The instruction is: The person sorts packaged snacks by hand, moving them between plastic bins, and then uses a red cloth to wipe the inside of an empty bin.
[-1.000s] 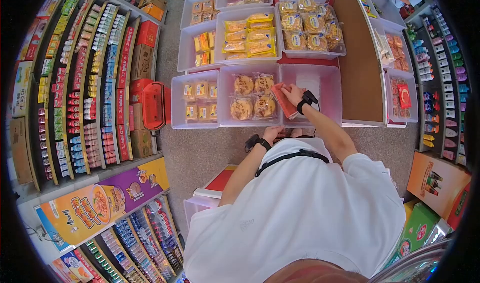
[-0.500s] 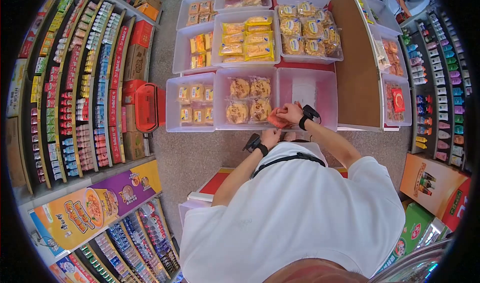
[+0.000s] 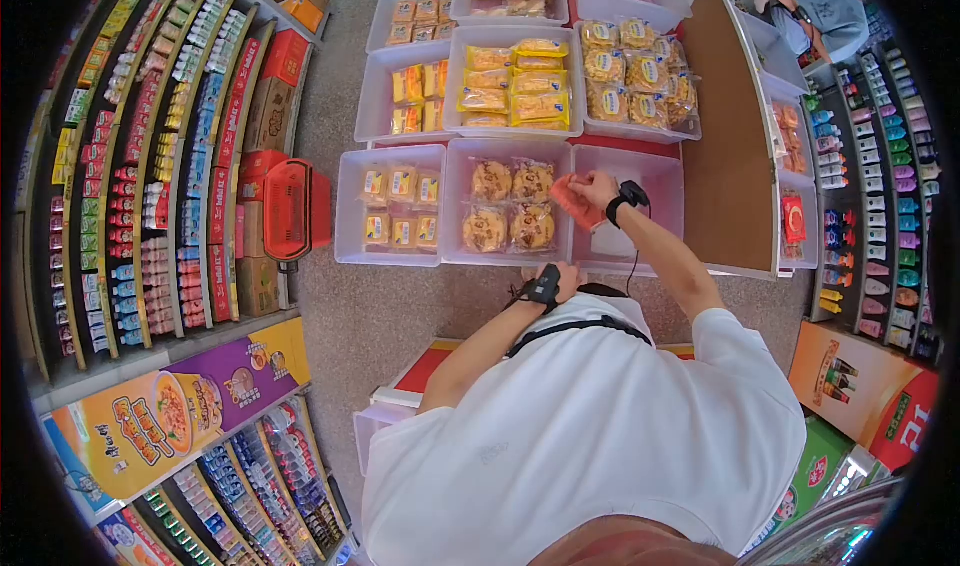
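Note:
My right hand (image 3: 599,192) is closed on a pinkish-red cloth (image 3: 576,204), which hangs over the wall between two plastic bins. Beneath it, the right-hand bin (image 3: 652,171) has a white sheet (image 3: 610,240) on its bottom. In the neighbouring bin (image 3: 508,150) lie several round, flat pastries (image 3: 492,181) in clear wrappers. My left hand (image 3: 568,280) is low at the front edge of the bins, close to my waist, and its fingers are mostly hidden. Both wrists carry black straps with small devices.
Further left stands a bin of small packets (image 3: 401,231). Behind are bins of yellow packs (image 3: 540,81) and bagged pastries (image 3: 647,73). A brown board (image 3: 735,136) rises at the right. A red basket (image 3: 288,211) is by the left shelves. Another person (image 3: 825,11) is at upper right.
My right hand has lifted the cloth up and away from the front edge. My left hand has drawn apart from it, back towards my body. The whole view has shifted slightly.

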### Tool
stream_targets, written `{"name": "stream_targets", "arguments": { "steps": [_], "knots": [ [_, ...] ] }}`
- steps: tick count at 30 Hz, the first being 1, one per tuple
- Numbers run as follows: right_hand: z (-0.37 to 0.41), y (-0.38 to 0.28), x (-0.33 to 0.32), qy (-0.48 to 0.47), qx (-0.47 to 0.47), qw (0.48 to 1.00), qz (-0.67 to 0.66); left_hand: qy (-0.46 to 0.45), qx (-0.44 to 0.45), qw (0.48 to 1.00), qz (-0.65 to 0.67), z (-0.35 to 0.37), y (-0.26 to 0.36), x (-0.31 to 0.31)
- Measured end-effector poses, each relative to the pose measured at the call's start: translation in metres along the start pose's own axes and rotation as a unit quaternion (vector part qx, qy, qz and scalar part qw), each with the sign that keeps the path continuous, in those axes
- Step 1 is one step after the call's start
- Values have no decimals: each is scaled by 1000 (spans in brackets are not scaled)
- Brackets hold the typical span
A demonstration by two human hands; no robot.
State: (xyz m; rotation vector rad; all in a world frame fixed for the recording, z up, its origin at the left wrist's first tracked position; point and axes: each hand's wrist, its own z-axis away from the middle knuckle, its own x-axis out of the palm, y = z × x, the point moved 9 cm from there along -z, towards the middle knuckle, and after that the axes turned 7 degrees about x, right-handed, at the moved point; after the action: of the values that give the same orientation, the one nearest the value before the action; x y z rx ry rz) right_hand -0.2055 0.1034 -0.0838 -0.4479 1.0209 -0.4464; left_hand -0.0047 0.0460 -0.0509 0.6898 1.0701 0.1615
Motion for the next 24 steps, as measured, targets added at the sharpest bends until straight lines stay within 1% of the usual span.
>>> {"name": "stream_targets", "arguments": {
  "steps": [1,2,3,5,6,7,8,9,10,12,14,15,17,18,20,21,23,24],
  "knots": [
    [-5,-5,1,0,0,1000,-1,14,3,1000,-20,2,3,-5],
    [-12,-9,-2,17,-10,1000,-2,28,25,997,-68,2,6,-3],
    [-17,-13,-5,35,-20,999,-4,26,26,997,-69,2,3,1],
    [-19,-12,3,51,-24,998,18,58,116,977,-170,4,20,5],
    [-15,-5,6,80,-4,997,14,110,114,965,-210,4,23,0],
    [-13,0,7,110,14,994,10,107,118,965,-209,6,23,4],
    [-2,0,6,102,39,992,-61,94,119,972,-182,6,22,-4],
    [4,1,4,105,34,992,-61,84,118,977,-156,3,19,-10],
    [10,4,6,89,39,993,-71,87,142,979,-118,0,19,-10],
    [24,8,9,75,41,993,-86,98,155,975,-124,-3,16,-8],
    [39,14,20,32,40,996,-73,122,174,970,-114,-5,16,-6],
    [43,18,21,33,44,996,-77,118,177,970,-114,-7,15,-3],
    [51,23,28,6,55,997,-60,126,171,968,-133,-10,11,-1],
    [51,21,25,24,50,997,-60,123,173,968,-134,-10,12,2],
    [43,13,21,24,39,997,-61,117,180,955,-204,-13,14,6],
    [37,8,18,24,28,998,-59,115,182,954,-208,-14,12,7],
    [23,2,12,35,30,997,-59,77,203,953,-213,-17,13,16],
    [14,3,8,44,32,997,-55,87,196,957,-194,-16,14,13]
  ]
}}
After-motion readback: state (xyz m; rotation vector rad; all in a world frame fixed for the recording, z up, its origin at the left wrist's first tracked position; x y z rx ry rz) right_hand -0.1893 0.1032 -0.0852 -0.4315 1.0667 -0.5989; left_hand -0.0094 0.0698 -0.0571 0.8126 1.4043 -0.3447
